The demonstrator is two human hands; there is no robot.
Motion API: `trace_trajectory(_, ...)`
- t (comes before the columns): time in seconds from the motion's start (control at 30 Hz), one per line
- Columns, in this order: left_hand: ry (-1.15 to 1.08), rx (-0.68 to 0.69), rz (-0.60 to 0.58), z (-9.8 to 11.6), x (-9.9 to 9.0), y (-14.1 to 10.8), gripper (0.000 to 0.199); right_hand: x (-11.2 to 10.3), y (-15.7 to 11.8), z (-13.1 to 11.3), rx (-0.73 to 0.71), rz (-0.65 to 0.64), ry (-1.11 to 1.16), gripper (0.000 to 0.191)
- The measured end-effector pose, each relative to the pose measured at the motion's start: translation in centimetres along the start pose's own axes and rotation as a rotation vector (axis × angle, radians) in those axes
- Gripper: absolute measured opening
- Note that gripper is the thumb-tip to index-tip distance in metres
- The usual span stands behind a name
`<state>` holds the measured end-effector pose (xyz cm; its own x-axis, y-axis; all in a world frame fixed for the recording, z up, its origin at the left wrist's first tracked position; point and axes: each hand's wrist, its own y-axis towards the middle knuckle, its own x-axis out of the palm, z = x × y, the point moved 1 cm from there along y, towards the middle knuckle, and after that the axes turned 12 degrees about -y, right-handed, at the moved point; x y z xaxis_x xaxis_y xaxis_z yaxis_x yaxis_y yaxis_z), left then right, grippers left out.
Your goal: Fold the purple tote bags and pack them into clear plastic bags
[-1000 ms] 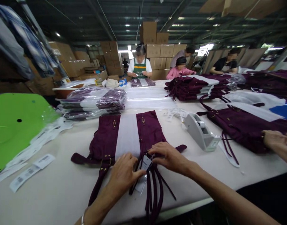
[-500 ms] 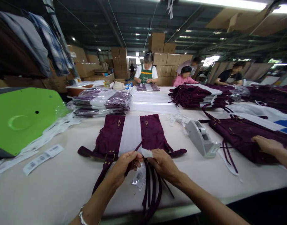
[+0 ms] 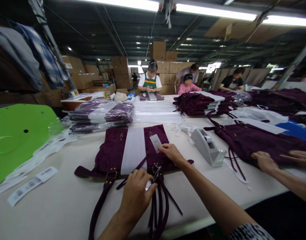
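Observation:
A purple handbag point(image 3: 110, 146) lies flat before me on the table, a white paper band point(image 3: 134, 150) around its middle. My right hand point(image 3: 171, 152) pinches the lower edge of a white hang tag point(image 3: 155, 142) against the bag's right half. Near the bag's lower edge, my left hand point(image 3: 138, 188) is curled around a small clear packet point(image 3: 148, 185), mostly hidden by the fingers. A white string point(image 3: 157, 171) shows just beside that hand. Purple tassel strips point(image 3: 159, 206) and a strap point(image 3: 100, 203) hang toward the table's front edge.
A grey tape dispenser point(image 3: 209, 148) stands right of the bag. Farther right, a co-worker's hands point(image 3: 265, 161) touch another purple bag point(image 3: 252, 140). Plastic-wrapped bags point(image 3: 100, 115) are stacked behind left. Barcode labels point(image 3: 33, 185) lie near a green machine point(image 3: 20, 140). Other people work across the table.
My right hand has moved up and right, carrying the white tag from the tassels onto the bag's right half. My left hand has closed over the small clear packet. The view has shifted slightly right.

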<state>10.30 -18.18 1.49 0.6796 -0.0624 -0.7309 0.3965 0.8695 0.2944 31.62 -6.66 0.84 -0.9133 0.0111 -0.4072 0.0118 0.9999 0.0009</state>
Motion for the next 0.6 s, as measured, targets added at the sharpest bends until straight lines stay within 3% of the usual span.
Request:
trace_trajectory(0.13, 0.113, -0.081, -0.071, -0.6, 2.9, 1.9, 0.020, -0.9, -1.9, -0.3, -0.046, -0.015, 0.070, 0.034)
trace_trajectory(0.3, 0.159, -0.055, -0.176, -3.5, 5.3, 3.4, 0.017, -1.3, -3.2, 1.1, -0.086, -0.025, 0.334, 0.038)
trace_trajectory(0.43, 0.222, -0.026, -0.178, -5.2, 5.7, 3.5, 0.020, -0.6, -3.0, 2.4, -0.078, -0.070, 0.543, 0.035)
trace_trajectory(0.6, 0.143, 0.004, -0.175, -5.7, 5.2, 3.6, 0.014, 0.1, -2.7, 3.1, -0.080, -0.140, 0.641, 0.031)
